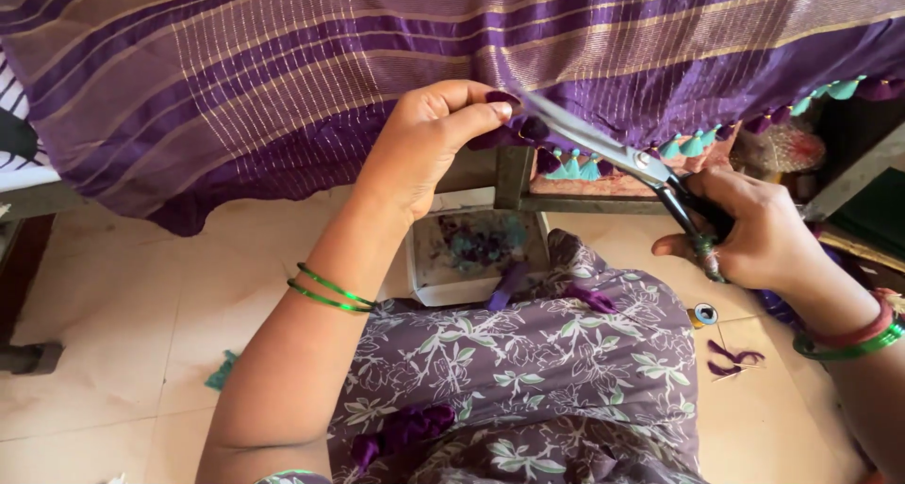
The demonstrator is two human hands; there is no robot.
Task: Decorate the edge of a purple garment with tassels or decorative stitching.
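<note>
Your left hand [424, 140] pinches a purple tassel [514, 126] on the hem of the striped cloth [283, 69] hanging in front of you; your right hand [754, 229] grips the scissors [613, 149], blade tips touching that tassel, a white tray [429, 291] of thread scraps below

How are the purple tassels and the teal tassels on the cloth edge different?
The purple tassels are dark and blend into the striped purple cloth; the teal tassels are light and stand out. The left hand pinches a purple tassel at the scissors held by the right hand; no teal tassel is touched. Both kinds hang in one row along the cloth's edge.
</note>
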